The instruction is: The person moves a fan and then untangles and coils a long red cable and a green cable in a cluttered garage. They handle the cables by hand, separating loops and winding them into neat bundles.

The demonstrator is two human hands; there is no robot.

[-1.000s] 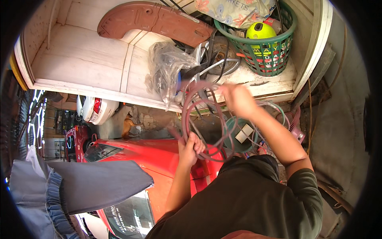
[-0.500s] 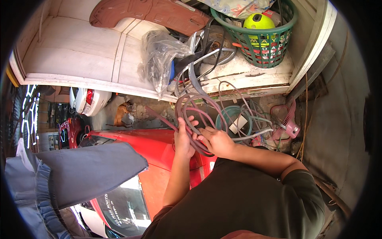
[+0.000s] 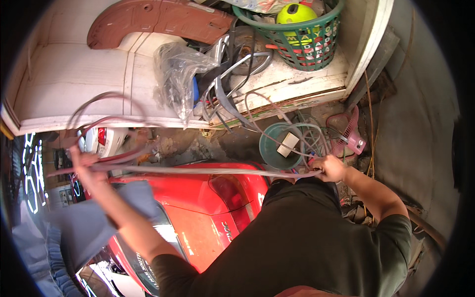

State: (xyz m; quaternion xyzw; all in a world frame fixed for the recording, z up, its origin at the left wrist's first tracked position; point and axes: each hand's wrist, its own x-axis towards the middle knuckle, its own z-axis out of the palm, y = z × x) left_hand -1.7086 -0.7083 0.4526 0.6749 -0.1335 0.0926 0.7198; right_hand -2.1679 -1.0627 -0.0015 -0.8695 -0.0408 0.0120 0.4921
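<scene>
Hose [image 3: 213, 171] stretches from coils [image 3: 118, 118] gripped by the left hand [image 3: 84, 159] to the clenched right hand [image 3: 331, 169].

Pretty bright on your shelf [image 3: 79, 64], some glare off the car [image 3: 198, 190], and the lights [image 3: 32, 171] at left look blown out. Your left hand [image 3: 85, 159] and the looped hose [image 3: 111, 94] are motion-smeared; fisheye bends the edges.

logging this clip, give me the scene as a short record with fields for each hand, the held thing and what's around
left hand: holding looped hose, motion-blurred
right hand: gripping the hose
hose shape: loops at left, nearly straight stretch between hands
bucket: green, pale block inside
basket: green, on white shelf, yellow-green round object inside
car: red, crossed by hose in this view
</scene>
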